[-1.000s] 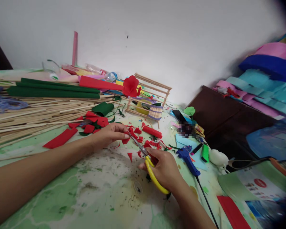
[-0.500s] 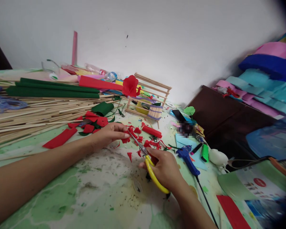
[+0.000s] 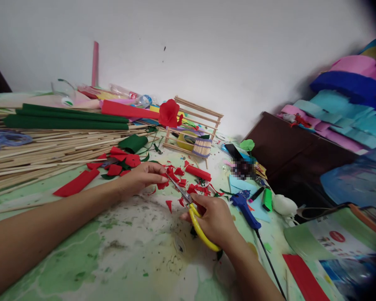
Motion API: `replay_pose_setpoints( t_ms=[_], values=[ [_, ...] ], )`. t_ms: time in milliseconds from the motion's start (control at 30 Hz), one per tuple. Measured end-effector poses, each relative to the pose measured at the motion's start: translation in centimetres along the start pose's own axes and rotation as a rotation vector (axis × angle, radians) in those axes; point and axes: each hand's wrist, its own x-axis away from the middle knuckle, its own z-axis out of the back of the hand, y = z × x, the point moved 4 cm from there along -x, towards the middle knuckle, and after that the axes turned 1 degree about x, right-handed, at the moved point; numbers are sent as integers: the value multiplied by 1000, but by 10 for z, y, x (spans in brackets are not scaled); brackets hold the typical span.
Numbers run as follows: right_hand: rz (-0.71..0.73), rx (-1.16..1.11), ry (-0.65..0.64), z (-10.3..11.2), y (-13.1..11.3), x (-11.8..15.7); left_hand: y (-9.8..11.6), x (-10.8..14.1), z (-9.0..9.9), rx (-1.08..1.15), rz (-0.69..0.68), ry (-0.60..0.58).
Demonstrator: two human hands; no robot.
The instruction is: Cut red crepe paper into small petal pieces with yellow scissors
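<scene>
My left hand [image 3: 147,176] pinches a small piece of red crepe paper [image 3: 163,184] between thumb and fingertips. In my right hand [image 3: 214,215] are scissors [image 3: 196,223] with yellow handles, my fingers wrapped round the grips. The blade tips touch the edge of the red piece, and the blades look nearly closed. Red paper scraps [image 3: 181,182] lie around and behind the scissors, with a rolled red strip [image 3: 198,172] just beyond. Cut red petals [image 3: 125,159] rest on the table to the left of my left hand.
Thin wooden sticks [image 3: 50,150] and green paper rolls [image 3: 72,119] cover the left side. A stick rack [image 3: 197,123] stands at the back, a red paper flower [image 3: 169,113] against it. Right of my right hand lie a blue glue gun [image 3: 247,209] with its cord and a green container [image 3: 319,236].
The whole view has shifted slightly, so things sit a little further left. Both hands keep nearly the same pose, with the scissors still at the red paper.
</scene>
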Motion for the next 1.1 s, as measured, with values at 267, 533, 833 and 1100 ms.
replay_pose_setpoints(
  t_ms=[267,533,833,1100],
  values=[
    [-38,-73,15,3,3,0,0,0,-2,-25,17,21],
    [-148,-295,93,-2,9,-2,-10,11,-24,200,82,180],
    [-154,-983,68,-14,-2,-4,-20,29,-56,442,153,273],
    [-233,-1197,217,-21,-5,-4,-26,35,-74,426,192,209]
  ],
)
